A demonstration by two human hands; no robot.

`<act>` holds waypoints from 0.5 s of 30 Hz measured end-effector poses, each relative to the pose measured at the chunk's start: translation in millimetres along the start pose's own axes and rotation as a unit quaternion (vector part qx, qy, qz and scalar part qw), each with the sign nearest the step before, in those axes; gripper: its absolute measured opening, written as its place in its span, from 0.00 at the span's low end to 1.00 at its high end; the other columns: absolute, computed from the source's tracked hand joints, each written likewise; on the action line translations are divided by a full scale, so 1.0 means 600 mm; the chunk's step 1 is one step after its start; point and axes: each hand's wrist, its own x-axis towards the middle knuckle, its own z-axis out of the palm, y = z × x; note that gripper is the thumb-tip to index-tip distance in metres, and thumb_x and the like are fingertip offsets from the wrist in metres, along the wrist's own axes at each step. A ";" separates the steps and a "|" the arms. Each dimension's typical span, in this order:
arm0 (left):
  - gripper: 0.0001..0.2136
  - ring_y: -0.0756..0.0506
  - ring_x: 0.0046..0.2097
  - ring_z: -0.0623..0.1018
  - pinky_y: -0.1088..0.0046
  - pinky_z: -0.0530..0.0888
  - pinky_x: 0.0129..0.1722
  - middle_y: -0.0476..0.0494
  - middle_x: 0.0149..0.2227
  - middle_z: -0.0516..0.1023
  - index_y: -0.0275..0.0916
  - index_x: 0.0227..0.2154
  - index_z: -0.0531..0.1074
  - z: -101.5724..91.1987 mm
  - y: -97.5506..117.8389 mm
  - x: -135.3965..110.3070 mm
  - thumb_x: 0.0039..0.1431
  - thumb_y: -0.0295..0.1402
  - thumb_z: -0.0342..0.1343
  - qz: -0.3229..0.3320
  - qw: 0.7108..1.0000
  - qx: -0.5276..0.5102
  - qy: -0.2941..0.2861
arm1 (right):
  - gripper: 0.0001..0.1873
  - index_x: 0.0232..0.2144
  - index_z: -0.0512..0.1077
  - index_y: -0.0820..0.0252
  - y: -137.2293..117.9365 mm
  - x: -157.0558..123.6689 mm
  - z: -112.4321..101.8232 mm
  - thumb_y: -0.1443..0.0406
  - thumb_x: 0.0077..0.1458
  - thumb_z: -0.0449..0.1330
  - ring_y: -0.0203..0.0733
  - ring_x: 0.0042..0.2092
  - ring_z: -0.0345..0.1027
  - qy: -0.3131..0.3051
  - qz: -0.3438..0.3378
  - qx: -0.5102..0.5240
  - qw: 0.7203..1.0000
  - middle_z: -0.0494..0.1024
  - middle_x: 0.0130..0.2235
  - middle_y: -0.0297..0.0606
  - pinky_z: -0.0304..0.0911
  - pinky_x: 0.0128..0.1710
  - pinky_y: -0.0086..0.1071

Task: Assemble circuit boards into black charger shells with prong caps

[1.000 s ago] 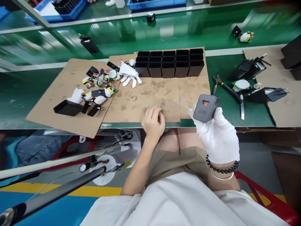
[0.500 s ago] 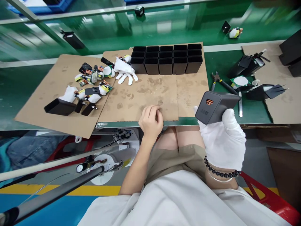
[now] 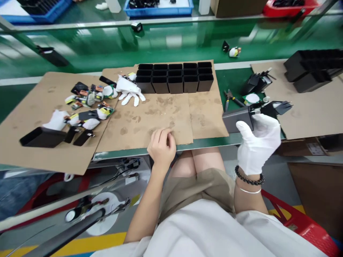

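My left hand, bare, rests on the cardboard sheet at the table's front edge. Its fingers are loosely curled, with nothing visible in them. On the right, my right hand wears a white glove; its thumb stands apart from the bent fingers. Just beyond the thumb, a dark grey charger housing lies on the green table. Whether the fingertips still touch it is hard to see. Diagonal cutters lie behind the housing. Black charger cases with loose parts and a circuit board are close by.
Rows of open black cases stand at the cardboard's back. A white glove and several circuit boards lie left of them, near a tipped black case. More black cases stand far right. A blue tray is beyond.
My right hand has put the charger housing down on the table and opened beside it. My left hand stays in place. The view has shifted, showing more at the back and right.
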 end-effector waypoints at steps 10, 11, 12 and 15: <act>0.09 0.42 0.41 0.78 0.69 0.71 0.42 0.41 0.36 0.82 0.40 0.35 0.76 -0.001 0.004 0.002 0.61 0.23 0.51 0.034 0.999 0.017 0.019 | 0.19 0.45 0.70 0.59 0.086 0.109 -0.058 0.64 0.49 0.65 0.52 0.50 0.73 -0.004 -0.100 -0.336 0.936 0.78 0.47 0.45 0.66 0.58 0.49; 0.09 0.42 0.41 0.78 0.69 0.71 0.41 0.41 0.36 0.82 0.40 0.35 0.76 -0.002 0.004 0.003 0.61 0.23 0.51 0.038 0.999 0.018 0.022 | 0.21 0.46 0.69 0.59 0.086 0.103 -0.050 0.64 0.49 0.65 0.52 0.51 0.73 -0.018 -0.083 -0.355 0.931 0.78 0.48 0.46 0.65 0.58 0.50; 0.09 0.42 0.41 0.78 0.69 0.71 0.41 0.41 0.36 0.82 0.40 0.35 0.76 -0.002 0.004 0.003 0.61 0.23 0.51 0.041 0.999 0.020 0.025 | 0.22 0.48 0.68 0.59 0.086 0.098 -0.042 0.64 0.49 0.64 0.53 0.51 0.73 -0.027 -0.062 -0.373 0.925 0.77 0.49 0.46 0.64 0.59 0.51; 0.09 0.42 0.41 0.78 0.69 0.72 0.41 0.41 0.36 0.82 0.40 0.35 0.76 -0.001 0.004 0.003 0.61 0.23 0.51 0.043 0.998 0.022 0.026 | 0.23 0.51 0.66 0.57 0.086 0.092 -0.024 0.63 0.52 0.62 0.55 0.53 0.71 -0.014 -0.012 -0.402 0.915 0.76 0.51 0.47 0.62 0.60 0.56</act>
